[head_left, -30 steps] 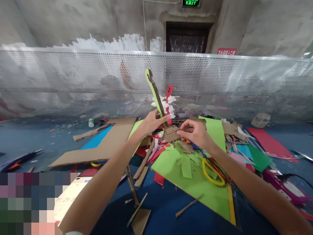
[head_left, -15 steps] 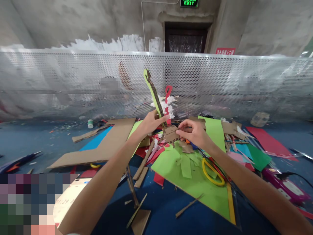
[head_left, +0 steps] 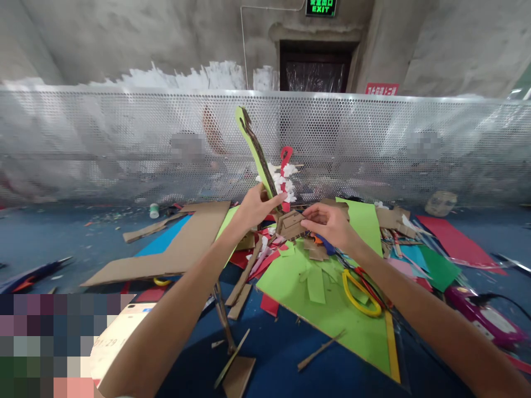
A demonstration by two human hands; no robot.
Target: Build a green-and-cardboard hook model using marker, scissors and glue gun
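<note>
My left hand (head_left: pixel 255 209) is closed around the lower part of a green paper strip with a dark twig along it (head_left: pixel 258 155), which leans up and to the left. A small cardboard house (head_left: pixel 291 225) sits at the foot of the strip, tilted. The fingers of my right hand (head_left: pixel 329 221) pinch its right edge. Whether the house is joined to the twig I cannot tell. Behind the strip stands a red paper strip (head_left: pixel 286 157) with white fluffy bits (head_left: pixel 289 185) around it.
Green paper (head_left: pixel 332 326) with scraps lies in front. Yellow-handled scissors (head_left: pixel 346 293) rest on it. Brown cardboard (head_left: pixel 186 237) lies left, a purple power strip (head_left: pixel 483 320) right. A perforated metal screen (head_left: pixel 136 143) stands behind. A phone (head_left: pixel 118 337) is at lower left.
The green strip has tilted further left, its top now higher. The cardboard house has turned slightly with it. Both hands keep their hold and have barely moved.
</note>
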